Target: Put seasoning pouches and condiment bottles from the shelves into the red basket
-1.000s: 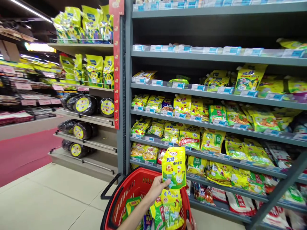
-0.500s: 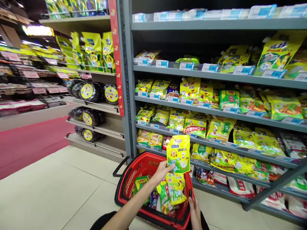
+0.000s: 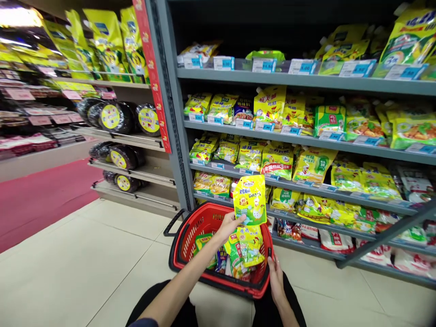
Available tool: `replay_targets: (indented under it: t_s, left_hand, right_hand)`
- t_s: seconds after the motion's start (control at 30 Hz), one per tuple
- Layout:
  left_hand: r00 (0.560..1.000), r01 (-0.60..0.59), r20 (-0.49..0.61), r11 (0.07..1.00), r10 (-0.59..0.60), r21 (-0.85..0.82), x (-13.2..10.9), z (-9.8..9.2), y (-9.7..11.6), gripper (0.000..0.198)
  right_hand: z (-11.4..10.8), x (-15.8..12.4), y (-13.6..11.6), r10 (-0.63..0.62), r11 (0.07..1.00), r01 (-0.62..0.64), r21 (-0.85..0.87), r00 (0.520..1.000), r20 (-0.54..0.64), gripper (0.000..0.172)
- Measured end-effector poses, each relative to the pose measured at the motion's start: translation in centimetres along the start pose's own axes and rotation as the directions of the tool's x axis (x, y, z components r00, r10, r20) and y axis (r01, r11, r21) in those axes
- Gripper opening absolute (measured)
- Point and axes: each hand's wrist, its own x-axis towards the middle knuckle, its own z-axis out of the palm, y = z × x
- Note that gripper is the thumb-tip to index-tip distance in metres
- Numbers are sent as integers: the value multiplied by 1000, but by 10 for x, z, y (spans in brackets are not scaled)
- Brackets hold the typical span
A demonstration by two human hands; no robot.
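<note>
My left hand [image 3: 230, 225] reaches over the basket and pinches a yellow-green seasoning packet [image 3: 250, 200] by its lower left side. The packet is upright, its printed front facing me. Below it sits a red shopping basket [image 3: 218, 286] with a black rim, standing on the floor between my knees. Inside lie several more packets, among them a yellow chicken seasoning packet [image 3: 251, 247], a green-and-white packet [image 3: 235, 254] and a dark blue one [image 3: 221, 261]. At the basket's right edge, my right hand [image 3: 276, 278] grips the rim, its fingers partly hidden along the outer side.
Grey shelves [image 3: 293, 79] full of yellow seasoning bags stand in front. A slanted grey bar [image 3: 384, 234] crosses the lower right shelves. To the left, another rack [image 3: 160, 145] holds black-wrapped round packages [image 3: 114, 117]. Pale floor tiles [image 3: 91, 254] meet a red carpet [image 3: 44, 195].
The view has tilted downward, so the shelves sit higher in the picture and my knees show. The left hand still holds the packet over the basket, and the right hand stays at the rim.
</note>
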Motion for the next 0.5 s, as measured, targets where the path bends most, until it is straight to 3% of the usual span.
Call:
replay_targets:
  t_s: [0.17, 0.5]
  left_hand:
    - [1000, -3, 1, 1000, 3, -19, 1, -7, 1, 55]
    - [1000, 6, 19, 1000, -6, 10, -1, -7, -3, 52]
  right_hand:
    - [5, -8, -6, 8, 997, -11, 74, 999, 34, 83]
    - [3, -7, -5, 21, 999, -20, 43, 1000, -13, 90]
